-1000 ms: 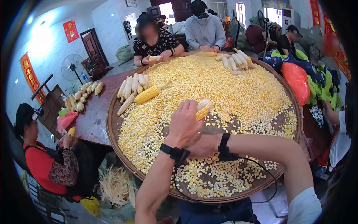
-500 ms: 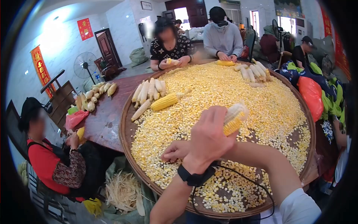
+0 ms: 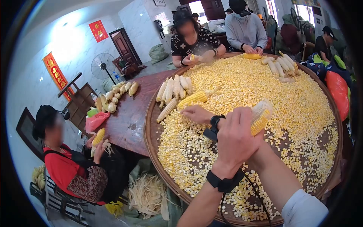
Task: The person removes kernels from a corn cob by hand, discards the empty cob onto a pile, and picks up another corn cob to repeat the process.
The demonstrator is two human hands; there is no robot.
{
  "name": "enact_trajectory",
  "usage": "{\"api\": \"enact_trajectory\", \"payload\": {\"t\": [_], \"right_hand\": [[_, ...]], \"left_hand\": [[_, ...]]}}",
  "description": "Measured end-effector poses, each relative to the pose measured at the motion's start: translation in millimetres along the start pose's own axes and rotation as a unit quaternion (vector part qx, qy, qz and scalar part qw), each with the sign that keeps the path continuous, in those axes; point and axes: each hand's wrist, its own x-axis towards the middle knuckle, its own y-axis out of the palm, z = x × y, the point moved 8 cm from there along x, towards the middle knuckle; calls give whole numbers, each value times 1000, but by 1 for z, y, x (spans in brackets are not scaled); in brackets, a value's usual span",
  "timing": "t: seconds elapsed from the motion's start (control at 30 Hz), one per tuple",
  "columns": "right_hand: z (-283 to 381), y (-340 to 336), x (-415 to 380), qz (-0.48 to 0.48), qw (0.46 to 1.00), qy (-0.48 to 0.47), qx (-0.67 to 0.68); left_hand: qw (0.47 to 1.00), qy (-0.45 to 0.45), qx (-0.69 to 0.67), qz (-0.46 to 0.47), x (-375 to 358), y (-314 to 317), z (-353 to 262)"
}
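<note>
My left hand [image 3: 238, 138] is closed around a partly shelled corn cob [image 3: 261, 117], its upper end pale and bare and yellow kernels below. My right forearm crosses beneath the left hand. My right hand [image 3: 196, 113] reaches left over the loose kernels [image 3: 242, 81], its fingers loosely bent with nothing visible in them. Just above it lies an unshelled yellow corn cob [image 3: 194, 99]. Beside that, a pile of bare cobs [image 3: 176, 89] rests near the rim of the big round tray [image 3: 148, 132]. Both wrists wear black bands, and a cable hangs from the left one.
Across the tray, two people [image 3: 194, 41] [image 3: 245, 28] handle corn. At left, a seated person [image 3: 66, 162] holds a cob beside the table [image 3: 130, 121] with more corn [image 3: 113, 96]. A sack of husks [image 3: 147, 196] stands below; a red bag [image 3: 336, 92] lies at right.
My right hand has moved from the kernels up to beside the unshelled yellow cob. My left hand still grips its cob. The whole view has shifted and tilted, so the scene sits further right.
</note>
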Motion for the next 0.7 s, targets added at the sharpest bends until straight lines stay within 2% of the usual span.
{"api": "enact_trajectory", "payload": {"t": [0.13,0.3,0.4,0.47,0.5,0.6,0.7], "right_hand": [[17,-50,-34,-49,999,9,-4],[25,-135,-139,-136,990,10,-33],[24,-168,-228,-189,981,49,1],[32,-163,-293,-259,958,122,12],[35,-155,-317,-248,959,134,40],[56,-118,-373,-248,953,177,0],[60,-91,-399,-200,962,150,-105]], "left_hand": [[998,-46,20,46,-7,11,18],[996,-57,28,62,-20,33,37],[977,-105,23,185,-33,50,44],[962,-87,36,255,-45,67,46],[952,-75,45,292,-52,77,45],[937,-65,31,342,-68,99,34],[923,-35,24,383,-84,115,23]]}}
